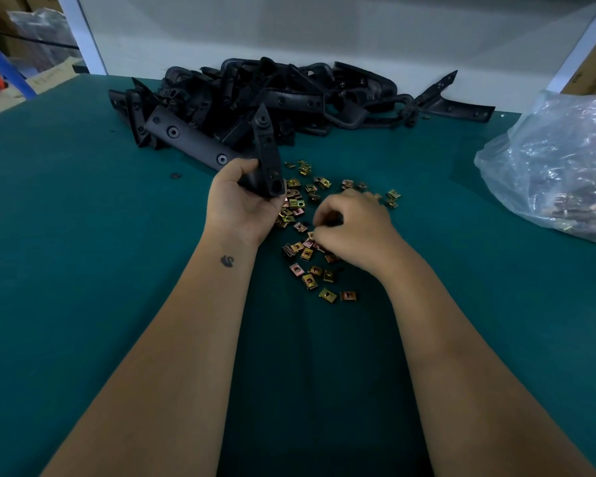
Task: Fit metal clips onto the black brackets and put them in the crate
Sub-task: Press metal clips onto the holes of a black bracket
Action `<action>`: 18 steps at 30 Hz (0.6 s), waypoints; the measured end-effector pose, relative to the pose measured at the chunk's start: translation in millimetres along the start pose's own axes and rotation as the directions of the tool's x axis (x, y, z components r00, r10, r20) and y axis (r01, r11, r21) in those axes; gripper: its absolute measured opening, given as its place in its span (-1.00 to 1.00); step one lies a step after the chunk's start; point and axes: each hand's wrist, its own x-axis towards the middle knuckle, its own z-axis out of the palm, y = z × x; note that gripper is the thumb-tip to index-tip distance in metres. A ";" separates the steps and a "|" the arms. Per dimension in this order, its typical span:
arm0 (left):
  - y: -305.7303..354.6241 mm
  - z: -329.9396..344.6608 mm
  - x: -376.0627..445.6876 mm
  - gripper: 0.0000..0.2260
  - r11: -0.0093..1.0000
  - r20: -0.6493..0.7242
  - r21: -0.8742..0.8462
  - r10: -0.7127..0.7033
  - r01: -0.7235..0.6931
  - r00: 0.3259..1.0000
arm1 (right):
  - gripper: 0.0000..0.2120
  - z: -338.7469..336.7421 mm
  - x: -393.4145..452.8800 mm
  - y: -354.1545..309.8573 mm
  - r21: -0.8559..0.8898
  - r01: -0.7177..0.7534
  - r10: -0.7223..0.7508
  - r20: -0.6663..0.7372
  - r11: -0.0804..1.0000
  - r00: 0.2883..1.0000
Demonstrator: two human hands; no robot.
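On the green desk (83,235), loose clips (310,270) lie mid-desk, directly under the right hand (351,228), whose curled fingers seem to pinch one, though that is unclear. The left hand (241,204), just left, grips a bracket (267,156) upright, long axis toward the far edge.

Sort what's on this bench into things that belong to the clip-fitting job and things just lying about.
Job: black bracket held in left hand; loose metal clips under right hand; bracket pile; plastic bag, apparently holding more clips.
Lying about: cardboard boxes; small black disc.
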 end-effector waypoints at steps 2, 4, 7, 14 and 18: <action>0.0 0.2 -0.2 -0.95 1.000 -0.002 -0.009 -0.004 0.004 1.000 | -0.91 -2.5 -1.4 1.1 0.024 -0.005 0.004 0.069 1.000 0.998; -0.1 0.6 -0.3 -0.95 1.000 -0.009 -0.012 -0.005 0.004 1.000 | -0.85 -5.7 -2.9 2.3 0.109 -0.005 -0.006 0.097 0.994 0.995; -0.3 0.6 -0.2 -0.94 1.000 -0.014 -0.010 -0.001 0.001 1.000 | -0.83 -6.5 -4.1 3.9 0.139 0.010 -0.026 0.112 0.990 0.993; -2.9 1.3 -2.3 -0.96 0.999 0.107 0.028 -0.028 0.026 0.994 | -0.84 -2.7 1.7 6.4 0.632 0.002 0.111 -0.139 0.775 0.984; -10.8 4.1 -5.8 -0.95 0.985 0.200 0.165 -0.077 0.044 0.977 | -0.79 -1.5 6.1 7.9 0.829 0.085 0.166 -0.210 0.553 0.963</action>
